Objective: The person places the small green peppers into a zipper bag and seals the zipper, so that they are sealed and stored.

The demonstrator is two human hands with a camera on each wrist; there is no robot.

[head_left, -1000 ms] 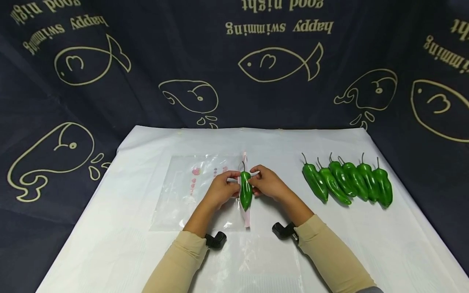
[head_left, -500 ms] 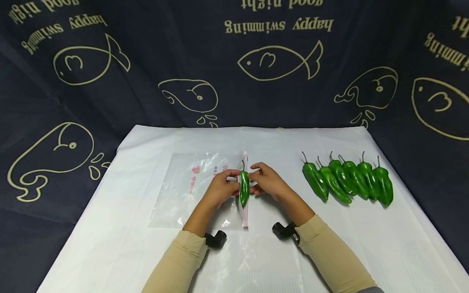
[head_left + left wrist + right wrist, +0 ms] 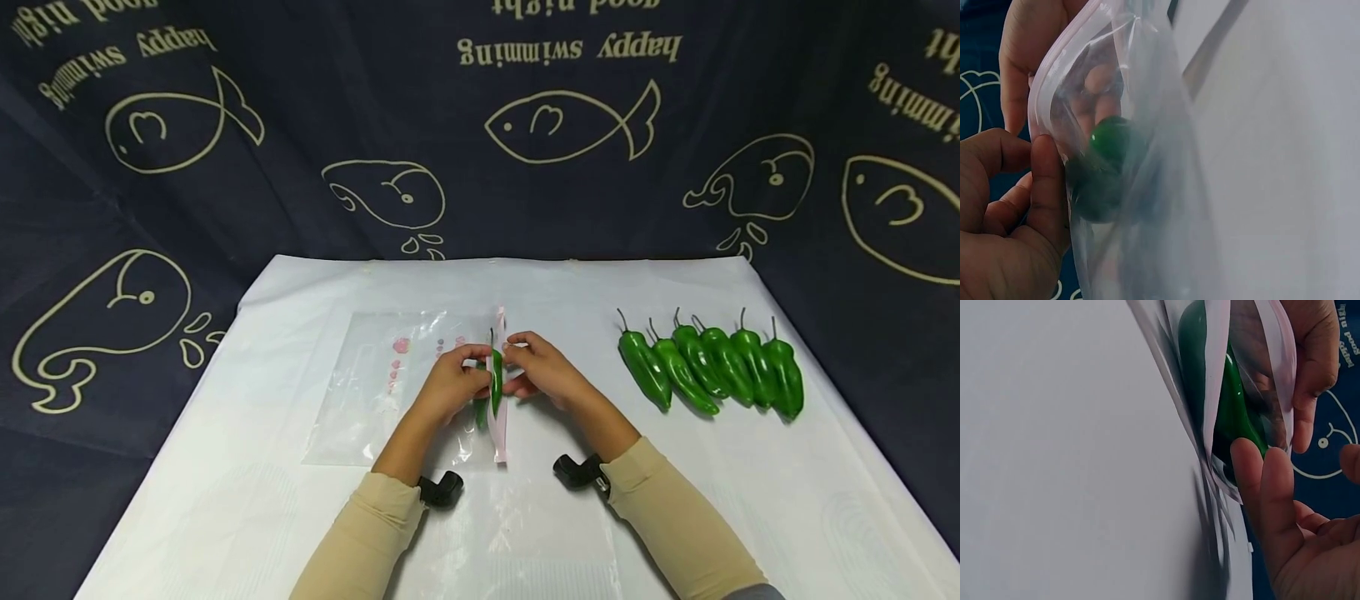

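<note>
A glossy green chili pepper (image 3: 496,383) stands at the mouth of a clear zip bag (image 3: 367,417), partly past its pink zip strip (image 3: 501,442). More green shows through the film left of the strip. My left hand (image 3: 453,383) pinches the bag's rim between thumb and finger, plainest in the left wrist view. On the mouth side, my right hand (image 3: 547,371) has its fingers extended toward the bag. In the right wrist view, the fingertips (image 3: 1247,453) are against the pepper's lower end, with the thumb apart from them.
Several green chili peppers (image 3: 708,367) lie in a row at the right of the white-covered table (image 3: 187,500). Behind the table hangs a dark curtain (image 3: 420,108) with fish and whale drawings. A black camera mount sits at each wrist.
The pepper has shifted left and turned edge-on, slipping further into the bag's mouth. My right hand has followed it left and its fingers have loosened. My left hand stays at the rim.
</note>
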